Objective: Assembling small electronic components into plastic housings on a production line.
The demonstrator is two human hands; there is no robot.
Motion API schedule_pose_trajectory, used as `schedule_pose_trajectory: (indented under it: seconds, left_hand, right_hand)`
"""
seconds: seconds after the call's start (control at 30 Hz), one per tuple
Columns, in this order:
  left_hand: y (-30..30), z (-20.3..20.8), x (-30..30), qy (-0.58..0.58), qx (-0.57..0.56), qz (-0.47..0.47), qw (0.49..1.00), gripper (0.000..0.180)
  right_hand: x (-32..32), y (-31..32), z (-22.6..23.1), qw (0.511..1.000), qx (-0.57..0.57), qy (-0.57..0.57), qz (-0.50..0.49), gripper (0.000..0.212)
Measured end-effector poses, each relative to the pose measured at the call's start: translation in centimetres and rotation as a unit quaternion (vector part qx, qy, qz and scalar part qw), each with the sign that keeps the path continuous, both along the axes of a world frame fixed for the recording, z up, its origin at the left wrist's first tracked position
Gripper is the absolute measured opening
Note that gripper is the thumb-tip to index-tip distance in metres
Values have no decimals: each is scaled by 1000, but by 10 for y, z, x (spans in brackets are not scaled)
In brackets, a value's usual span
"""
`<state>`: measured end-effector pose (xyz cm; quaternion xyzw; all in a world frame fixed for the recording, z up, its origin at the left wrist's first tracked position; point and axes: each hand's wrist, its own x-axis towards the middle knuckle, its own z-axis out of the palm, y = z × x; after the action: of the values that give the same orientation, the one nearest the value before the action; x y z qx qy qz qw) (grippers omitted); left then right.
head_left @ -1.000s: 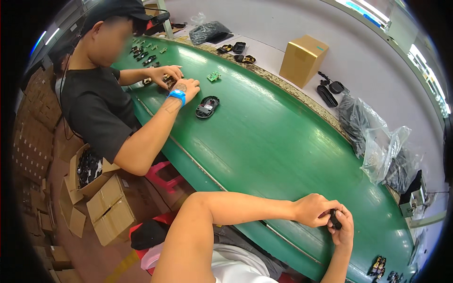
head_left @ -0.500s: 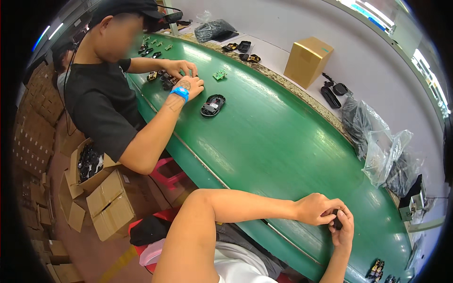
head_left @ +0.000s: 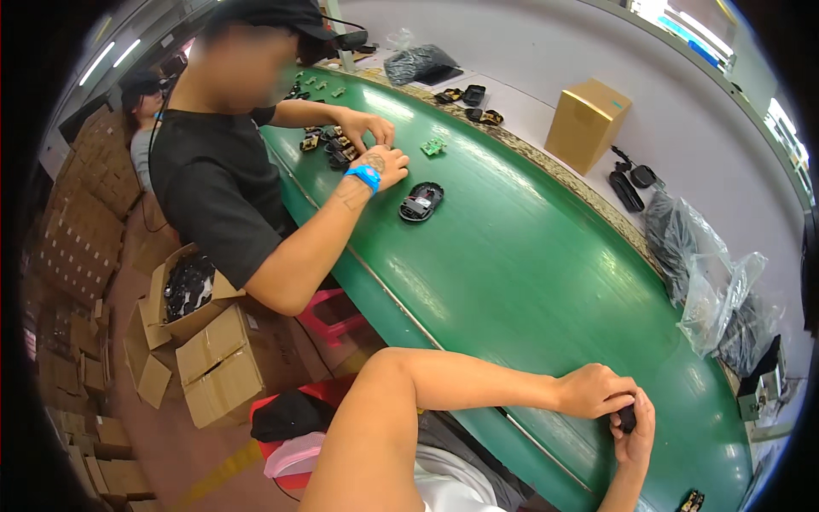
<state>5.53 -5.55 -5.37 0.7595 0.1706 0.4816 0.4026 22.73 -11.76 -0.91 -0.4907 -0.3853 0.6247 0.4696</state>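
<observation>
Over the right part of the green bench [head_left: 529, 282], my left hand [head_left: 591, 390] and my right hand [head_left: 638, 433] meet around a small black rounded part [head_left: 627, 418]. My right fingers wrap it from the right, while the left fingers pinch at its upper side. Most of the part is hidden, so its exact kind does not show. Close to the lower edge, a small black and gold part [head_left: 692, 501] lies on the bench.
At the left a co-worker [head_left: 226, 179] handles small parts beside an opened black mouse shell [head_left: 421, 202] and a green circuit board [head_left: 433, 147]. Along the wall are a cardboard box [head_left: 589, 124] and clear plastic bags [head_left: 712, 290]. Open cartons [head_left: 217, 363] stand on the floor.
The whole view has shifted, so the scene sits farther right. Both my hands stay together on the black part, with slight finger movement.
</observation>
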Motion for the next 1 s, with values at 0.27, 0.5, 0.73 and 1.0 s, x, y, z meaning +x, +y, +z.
schedule_pose_trajectory:
  seconds: [0.27, 0.5, 0.73, 1.0]
  left_hand:
    - [0, 8, -5, 3, -50, 13, 999, 19]
    - [2, 5, -5, 20, -47, 11, 999, 23]
    - [1, -2, -2, 5, -19, 11, 1000, 26]
    - [0, 2, -4, 21, -32, 6, 999, 24]
  right_hand:
    - [-3, 1, 0, 999, -23, 24, -3, 34]
    - [-6, 4, 4, 999, -33, 9, -18, 33]
    - [-4, 3, 0, 1000, -27, 2, -6, 27]
    - [-5, 3, 2, 999, -35, -1, -27, 26]
